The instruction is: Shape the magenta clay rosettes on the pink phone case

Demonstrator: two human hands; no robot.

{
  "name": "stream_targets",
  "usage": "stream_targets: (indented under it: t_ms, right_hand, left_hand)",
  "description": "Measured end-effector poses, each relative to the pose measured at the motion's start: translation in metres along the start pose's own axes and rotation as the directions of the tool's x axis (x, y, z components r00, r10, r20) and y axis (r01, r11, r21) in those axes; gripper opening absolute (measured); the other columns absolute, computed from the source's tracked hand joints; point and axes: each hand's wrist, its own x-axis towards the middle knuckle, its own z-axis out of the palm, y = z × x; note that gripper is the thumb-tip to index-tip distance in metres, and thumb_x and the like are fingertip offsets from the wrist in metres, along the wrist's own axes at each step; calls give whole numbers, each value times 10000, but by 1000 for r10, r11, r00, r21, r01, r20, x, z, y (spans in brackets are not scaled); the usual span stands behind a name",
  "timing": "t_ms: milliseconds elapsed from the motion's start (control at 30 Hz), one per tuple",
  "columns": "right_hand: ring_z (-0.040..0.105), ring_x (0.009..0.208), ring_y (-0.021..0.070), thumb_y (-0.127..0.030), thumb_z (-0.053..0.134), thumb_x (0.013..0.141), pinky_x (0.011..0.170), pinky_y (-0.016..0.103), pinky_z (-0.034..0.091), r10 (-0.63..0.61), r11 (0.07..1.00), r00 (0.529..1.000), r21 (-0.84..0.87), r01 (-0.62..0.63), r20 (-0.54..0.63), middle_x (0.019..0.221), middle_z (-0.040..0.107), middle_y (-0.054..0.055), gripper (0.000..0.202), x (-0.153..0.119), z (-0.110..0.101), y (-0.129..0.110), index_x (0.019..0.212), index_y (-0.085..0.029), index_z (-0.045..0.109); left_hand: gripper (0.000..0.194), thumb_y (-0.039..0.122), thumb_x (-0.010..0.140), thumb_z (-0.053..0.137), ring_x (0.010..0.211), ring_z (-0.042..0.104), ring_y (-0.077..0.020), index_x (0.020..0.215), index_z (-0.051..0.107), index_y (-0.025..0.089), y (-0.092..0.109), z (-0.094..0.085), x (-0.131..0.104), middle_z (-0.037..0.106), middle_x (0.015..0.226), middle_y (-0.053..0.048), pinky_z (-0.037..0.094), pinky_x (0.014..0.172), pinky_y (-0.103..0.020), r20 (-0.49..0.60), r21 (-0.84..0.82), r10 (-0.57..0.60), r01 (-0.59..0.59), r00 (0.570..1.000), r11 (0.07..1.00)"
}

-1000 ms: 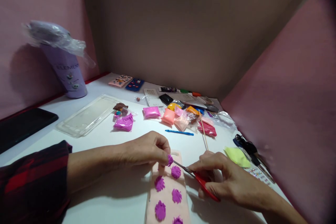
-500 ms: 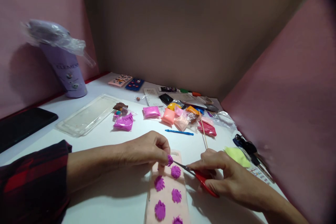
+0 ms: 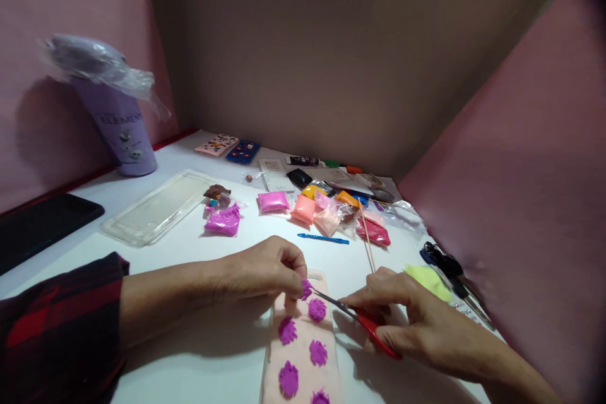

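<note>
Between its thumb and fingertips, my left hand [image 3: 272, 268] pinches a small purple clay piece [image 3: 307, 290] above the top of a pale pink phone case [image 3: 303, 347]. Several fringed purple clay flowers [image 3: 288, 379] lie on that case. My right hand [image 3: 407, 315] grips red-handled scissors [image 3: 374, 326], whose tips point left at the edge of the held clay piece. The lower end of the case is cut off by the frame.
Behind the hands lie a blue tool [image 3: 323, 238], a wooden stick [image 3: 366, 237] and packets of coloured clay [image 3: 303, 209]. A clear case [image 3: 156, 208], a dark phone [image 3: 42, 224] and a purple tumbler [image 3: 118, 129] are at left. Yellow-green clay [image 3: 428, 283] is at right.
My right hand and the scissors have shifted slightly right and down, drawing the tips back a little from the purple piece. My left hand looks unmoved.
</note>
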Motion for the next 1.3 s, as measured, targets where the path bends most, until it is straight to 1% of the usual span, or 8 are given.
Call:
stream_targets:
  t_ms: [100, 233, 433, 600, 767, 933, 1133, 1300]
  right_hand:
    - [528, 765, 178, -160, 646, 725, 712, 273, 388, 16, 1000, 999, 10, -15, -28, 737, 608, 3, 233, -1, 0, 2, 918, -258, 732]
    - [538, 772, 187, -183, 670, 706, 687, 264, 409, 1, 999, 998, 46, 2, -68, 772, 630, 14, 245, 0, 2, 4, 933, -249, 735]
    - [532, 748, 179, -207, 661, 726, 638, 244, 413, -49, 995, 998, 85, 53, -48, 737, 622, 9, 234, 1, 4, 8, 946, -245, 732]
    - [530, 741, 171, -212, 676, 712, 624, 233, 408, -44, 996, 997, 80, 49, -60, 760, 626, 8, 186, 0, 5, 12, 887, -225, 737]
    - [524, 727, 167, -177, 674, 701, 629, 239, 411, -43, 996, 997, 79, 48, -58, 773, 621, 9, 222, 0, 4, 12, 908, -230, 734]
    - [520, 716, 162, -186, 669, 710, 620, 236, 408, -35, 997, 998, 71, 39, -60, 762, 616, 8, 166, -1, 5, 10, 854, -226, 740]
    - [517, 718, 156, -179, 660, 712, 618, 231, 406, -45, 995, 997, 81, 49, -56, 738, 592, 4, 173, 0, 6, 12, 861, -218, 739]
    - [516, 711, 152, -151, 652, 705, 626, 231, 410, -48, 995, 997, 80, 53, -56, 733, 591, 3, 196, 1, 6, 15, 870, -213, 737]
  left_hand:
    - [122, 220, 591, 628, 647, 638, -218, 674, 584, 143, -1, 0, 0, 668, 620, -54, 399, 515, -253, 6, -6, -1, 1, 1000, 1000]
    - [110, 199, 592, 618, 657, 640, -207, 680, 589, 140, -2, 0, 0, 673, 624, -51, 437, 567, -267, 15, -6, 17, -17, 1000, 1000]
    - [94, 190, 597, 621, 656, 640, -200, 669, 586, 142, 0, 1, -1, 681, 618, -45, 451, 583, -266, 16, 9, 12, -12, 1000, 1000]
    - [75, 168, 594, 603, 678, 649, -217, 664, 589, 145, -2, 0, 2, 681, 625, -44, 459, 604, -280, 18, 17, 24, -25, 1000, 1000]
    - [78, 167, 595, 591, 696, 655, -227, 670, 589, 146, -3, 0, 0, 691, 649, -54, 463, 620, -294, 28, 31, 16, -17, 999, 999]
    - [80, 166, 588, 586, 688, 649, -216, 665, 594, 145, -2, 0, 1, 687, 645, -48, 454, 609, -283, 23, 46, 27, -28, 999, 999]
    - [78, 168, 589, 599, 685, 644, -205, 663, 592, 145, -2, 1, 1, 685, 649, -43, 445, 595, -267, 31, 53, 24, -26, 999, 998]
    - [73, 178, 598, 604, 680, 639, -196, 663, 594, 147, -2, 1, 1, 672, 634, -27, 433, 592, -255, 17, 61, 37, -38, 999, 997]
